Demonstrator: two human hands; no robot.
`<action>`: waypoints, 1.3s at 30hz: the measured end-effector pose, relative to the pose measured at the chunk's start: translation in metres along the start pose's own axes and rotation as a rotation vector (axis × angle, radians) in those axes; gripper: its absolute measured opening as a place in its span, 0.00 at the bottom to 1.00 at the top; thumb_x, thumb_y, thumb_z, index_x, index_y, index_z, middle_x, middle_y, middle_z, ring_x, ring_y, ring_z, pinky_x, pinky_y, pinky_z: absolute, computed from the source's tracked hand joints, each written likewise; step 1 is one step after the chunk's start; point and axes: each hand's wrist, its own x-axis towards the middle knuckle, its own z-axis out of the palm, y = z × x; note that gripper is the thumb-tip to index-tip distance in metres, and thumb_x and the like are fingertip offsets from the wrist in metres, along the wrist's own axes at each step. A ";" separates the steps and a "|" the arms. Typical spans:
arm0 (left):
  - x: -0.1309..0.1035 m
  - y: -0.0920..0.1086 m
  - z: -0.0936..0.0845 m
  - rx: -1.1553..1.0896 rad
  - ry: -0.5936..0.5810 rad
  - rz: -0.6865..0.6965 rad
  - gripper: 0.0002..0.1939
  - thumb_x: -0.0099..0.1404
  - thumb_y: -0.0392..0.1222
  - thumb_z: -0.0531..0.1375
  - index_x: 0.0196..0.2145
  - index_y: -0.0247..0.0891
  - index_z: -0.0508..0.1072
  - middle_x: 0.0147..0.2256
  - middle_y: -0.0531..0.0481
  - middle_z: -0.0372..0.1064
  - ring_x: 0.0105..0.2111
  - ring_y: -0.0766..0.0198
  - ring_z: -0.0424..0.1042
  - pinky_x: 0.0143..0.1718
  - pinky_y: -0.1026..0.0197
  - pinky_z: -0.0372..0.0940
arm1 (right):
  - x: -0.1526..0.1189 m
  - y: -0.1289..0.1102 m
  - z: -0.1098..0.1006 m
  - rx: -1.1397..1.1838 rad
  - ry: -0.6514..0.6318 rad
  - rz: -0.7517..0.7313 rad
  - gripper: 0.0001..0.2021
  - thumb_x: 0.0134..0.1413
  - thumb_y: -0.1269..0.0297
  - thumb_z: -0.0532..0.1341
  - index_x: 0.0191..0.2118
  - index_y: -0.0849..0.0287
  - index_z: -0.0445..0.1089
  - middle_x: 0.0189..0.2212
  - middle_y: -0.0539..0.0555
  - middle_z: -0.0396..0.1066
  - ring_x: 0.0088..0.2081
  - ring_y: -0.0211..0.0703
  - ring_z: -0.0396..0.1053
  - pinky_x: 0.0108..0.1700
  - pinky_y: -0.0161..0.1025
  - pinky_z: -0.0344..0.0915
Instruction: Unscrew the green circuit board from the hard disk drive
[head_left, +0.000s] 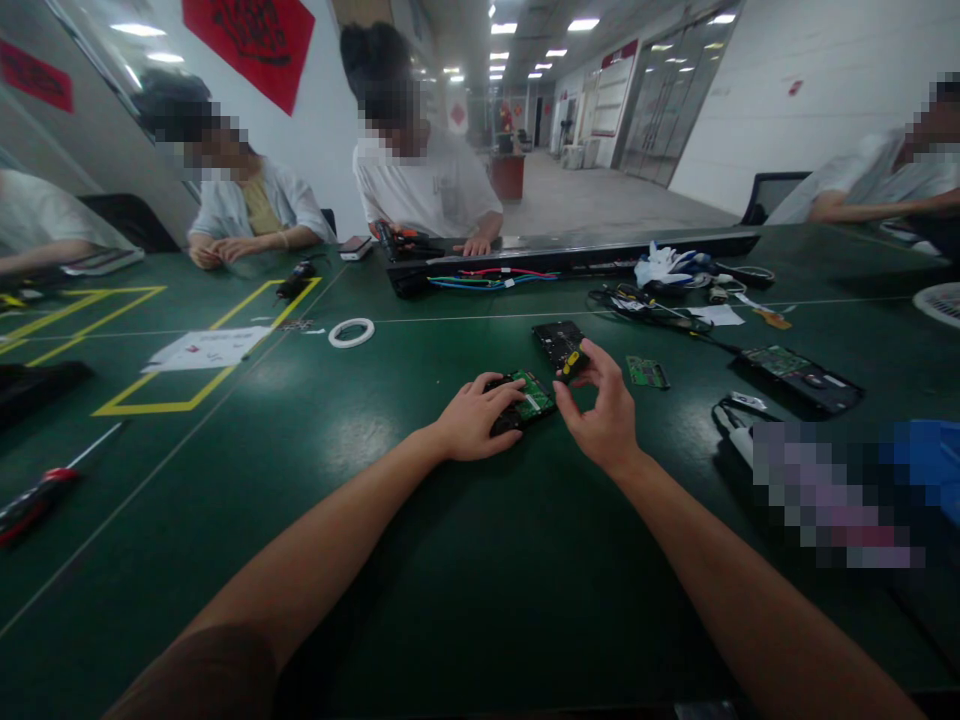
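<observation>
My left hand [480, 415] lies across a hard drive [534, 396] with a green circuit board facing up. Its fingers reach over the board and the thumb rests along the near side, holding the drive against the table. Just right of it, my right hand [604, 410] is closed, thumb and fingertips around a small yellow-and-black screwdriver [574, 362]; its tip is hard to make out. Behind that tool lies a second black drive [555, 340], partly covered. A loose green circuit board [647, 372] sits to the right of my right hand.
Another drive with a cable [802, 378] lies at the right. Beyond are tangled cables [652, 308], gloves [671, 268] and a long black housing [570, 262] with coloured wires. A white ring [351, 333] and red-handled screwdriver [41, 500] lie left. Several people sit around the table.
</observation>
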 end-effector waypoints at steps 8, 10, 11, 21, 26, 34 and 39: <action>0.000 0.000 0.000 -0.017 -0.003 -0.002 0.33 0.66 0.56 0.62 0.66 0.46 0.63 0.71 0.47 0.57 0.69 0.35 0.50 0.62 0.30 0.60 | 0.001 0.000 0.000 0.024 -0.019 0.012 0.36 0.63 0.67 0.63 0.72 0.48 0.51 0.64 0.61 0.67 0.48 0.51 0.78 0.51 0.54 0.81; 0.000 0.000 0.000 -0.021 -0.006 -0.004 0.34 0.66 0.56 0.62 0.66 0.46 0.63 0.71 0.46 0.57 0.69 0.35 0.50 0.62 0.30 0.60 | 0.002 0.000 0.000 -0.001 -0.022 0.011 0.35 0.63 0.65 0.64 0.72 0.47 0.52 0.63 0.60 0.68 0.47 0.51 0.78 0.49 0.54 0.81; 0.000 0.000 0.000 -0.022 -0.007 -0.006 0.34 0.66 0.56 0.62 0.66 0.46 0.63 0.71 0.46 0.57 0.69 0.35 0.50 0.62 0.30 0.60 | 0.002 0.000 -0.001 -0.008 -0.024 0.010 0.35 0.63 0.64 0.64 0.72 0.47 0.52 0.62 0.60 0.68 0.48 0.52 0.78 0.48 0.54 0.81; 0.000 0.002 -0.002 -0.027 -0.012 -0.017 0.33 0.66 0.55 0.63 0.66 0.46 0.63 0.71 0.46 0.56 0.69 0.35 0.51 0.62 0.30 0.60 | 0.002 0.001 -0.001 -0.014 0.015 0.004 0.33 0.64 0.63 0.64 0.71 0.48 0.53 0.61 0.61 0.69 0.47 0.51 0.78 0.49 0.55 0.81; 0.000 0.002 -0.002 -0.017 -0.011 -0.012 0.33 0.66 0.55 0.63 0.66 0.46 0.63 0.71 0.46 0.56 0.69 0.35 0.50 0.62 0.30 0.60 | 0.000 0.003 -0.001 -0.016 0.011 0.010 0.34 0.62 0.61 0.66 0.70 0.48 0.55 0.58 0.60 0.70 0.43 0.49 0.77 0.47 0.54 0.81; 0.000 0.002 -0.002 -0.024 -0.008 -0.014 0.33 0.66 0.56 0.62 0.66 0.46 0.63 0.71 0.46 0.57 0.69 0.35 0.50 0.62 0.30 0.60 | 0.002 0.002 -0.002 0.000 0.029 -0.015 0.32 0.63 0.65 0.64 0.70 0.47 0.56 0.55 0.59 0.70 0.43 0.50 0.78 0.46 0.54 0.81; 0.000 0.002 -0.002 -0.029 -0.008 -0.014 0.33 0.66 0.55 0.63 0.65 0.46 0.63 0.71 0.45 0.57 0.69 0.35 0.50 0.63 0.29 0.60 | 0.002 0.002 -0.002 -0.011 0.019 -0.007 0.32 0.62 0.62 0.66 0.69 0.46 0.57 0.53 0.58 0.71 0.39 0.48 0.76 0.43 0.54 0.82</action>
